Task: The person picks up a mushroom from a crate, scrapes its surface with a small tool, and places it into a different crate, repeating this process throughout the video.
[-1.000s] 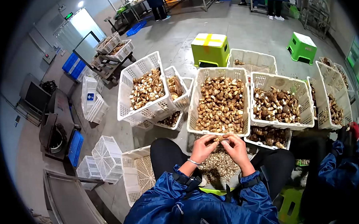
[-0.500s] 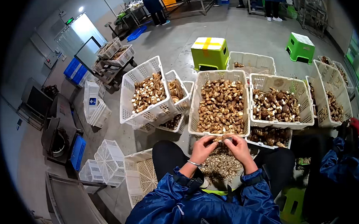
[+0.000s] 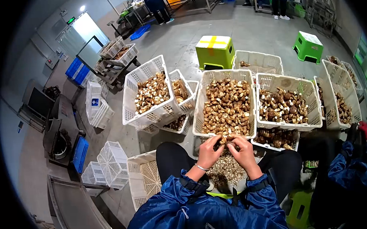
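My left hand (image 3: 209,153) and my right hand (image 3: 243,153) meet at the front edge of a white basket (image 3: 196,118) full of brown-and-white mushrooms (image 3: 227,104). Fingers of both hands are closed around a small brown mushroom (image 3: 223,140) between them. Below the hands lies a heap of pale trimmings (image 3: 227,169), between my knees. To the right, another white basket (image 3: 317,123) holds larger, darker mushrooms, with more mushrooms in a basket beneath it.
A tilted basket (image 3: 129,92) of mushrooms stands at the left. An empty basket (image 3: 132,178) lies beside my left knee. Green stools (image 3: 215,51) stand behind the baskets. A co-worker's blue sleeve (image 3: 349,168) is close at the right; other people stand at the back.
Both hands have shifted slightly, and the fingertips now reach a little higher over the basket's front edge. More of the mushroom shows between them.
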`<action>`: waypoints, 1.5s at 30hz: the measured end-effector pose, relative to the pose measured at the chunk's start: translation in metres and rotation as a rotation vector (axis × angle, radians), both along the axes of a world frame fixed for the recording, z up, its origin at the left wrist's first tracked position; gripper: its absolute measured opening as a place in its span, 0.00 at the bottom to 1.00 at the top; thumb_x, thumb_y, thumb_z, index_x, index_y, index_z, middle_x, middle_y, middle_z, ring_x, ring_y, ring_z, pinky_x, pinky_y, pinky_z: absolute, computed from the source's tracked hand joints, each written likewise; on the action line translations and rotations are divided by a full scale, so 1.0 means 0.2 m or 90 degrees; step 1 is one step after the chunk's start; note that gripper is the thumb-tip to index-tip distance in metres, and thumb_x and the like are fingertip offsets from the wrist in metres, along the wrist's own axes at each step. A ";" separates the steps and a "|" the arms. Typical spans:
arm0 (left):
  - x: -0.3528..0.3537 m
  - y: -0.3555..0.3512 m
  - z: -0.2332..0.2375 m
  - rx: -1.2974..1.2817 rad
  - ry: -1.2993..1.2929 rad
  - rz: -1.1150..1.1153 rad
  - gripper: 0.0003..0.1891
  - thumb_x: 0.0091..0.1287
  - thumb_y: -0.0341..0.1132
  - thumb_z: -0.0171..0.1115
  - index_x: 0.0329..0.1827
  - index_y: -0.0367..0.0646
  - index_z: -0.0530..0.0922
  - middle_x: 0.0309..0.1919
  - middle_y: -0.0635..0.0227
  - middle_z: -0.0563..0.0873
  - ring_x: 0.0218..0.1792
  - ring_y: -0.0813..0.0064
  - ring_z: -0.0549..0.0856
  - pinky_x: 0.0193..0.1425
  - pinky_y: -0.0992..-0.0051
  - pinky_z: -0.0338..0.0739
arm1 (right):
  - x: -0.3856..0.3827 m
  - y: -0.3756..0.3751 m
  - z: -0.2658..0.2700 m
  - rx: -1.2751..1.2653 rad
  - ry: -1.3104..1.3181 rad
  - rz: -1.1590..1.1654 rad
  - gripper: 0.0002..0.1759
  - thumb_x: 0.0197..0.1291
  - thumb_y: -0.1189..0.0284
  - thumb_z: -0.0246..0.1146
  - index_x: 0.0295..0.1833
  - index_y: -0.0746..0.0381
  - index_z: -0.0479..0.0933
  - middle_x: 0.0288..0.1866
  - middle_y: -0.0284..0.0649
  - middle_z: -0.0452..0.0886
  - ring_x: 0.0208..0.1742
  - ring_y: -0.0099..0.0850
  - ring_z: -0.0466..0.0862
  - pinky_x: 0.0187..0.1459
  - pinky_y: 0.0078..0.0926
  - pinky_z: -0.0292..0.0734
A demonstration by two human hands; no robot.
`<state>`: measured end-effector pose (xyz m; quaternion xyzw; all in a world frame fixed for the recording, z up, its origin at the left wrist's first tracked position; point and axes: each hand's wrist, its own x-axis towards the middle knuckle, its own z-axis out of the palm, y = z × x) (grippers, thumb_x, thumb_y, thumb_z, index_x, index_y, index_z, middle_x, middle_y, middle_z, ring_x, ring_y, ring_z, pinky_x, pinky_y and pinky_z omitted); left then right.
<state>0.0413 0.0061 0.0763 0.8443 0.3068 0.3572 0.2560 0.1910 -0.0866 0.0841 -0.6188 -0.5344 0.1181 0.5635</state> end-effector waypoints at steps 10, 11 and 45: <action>-0.02 0.00 0.01 -0.101 -0.008 0.014 0.20 0.58 0.32 0.74 0.53 0.36 0.84 0.47 0.53 0.89 0.48 0.60 0.90 0.54 0.67 0.83 | 0.04 -0.01 -0.07 -0.067 0.010 -0.115 0.07 0.60 0.77 0.67 0.43 0.68 0.82 0.37 0.50 0.85 0.37 0.47 0.85 0.40 0.37 0.79; -0.03 0.00 0.02 -0.128 -0.006 0.020 0.20 0.59 0.32 0.74 0.53 0.35 0.84 0.47 0.53 0.89 0.48 0.61 0.90 0.54 0.68 0.83 | 0.05 -0.01 -0.09 -0.091 0.016 -0.126 0.08 0.61 0.76 0.67 0.44 0.68 0.82 0.37 0.49 0.85 0.37 0.44 0.85 0.40 0.35 0.79; -0.03 -0.02 0.03 -0.167 -0.034 0.043 0.17 0.58 0.31 0.75 0.49 0.35 0.85 0.46 0.55 0.90 0.47 0.65 0.91 0.53 0.69 0.83 | 0.01 -0.01 -0.05 -0.044 -0.012 -0.071 0.06 0.58 0.77 0.68 0.40 0.68 0.80 0.38 0.48 0.84 0.41 0.47 0.84 0.44 0.37 0.79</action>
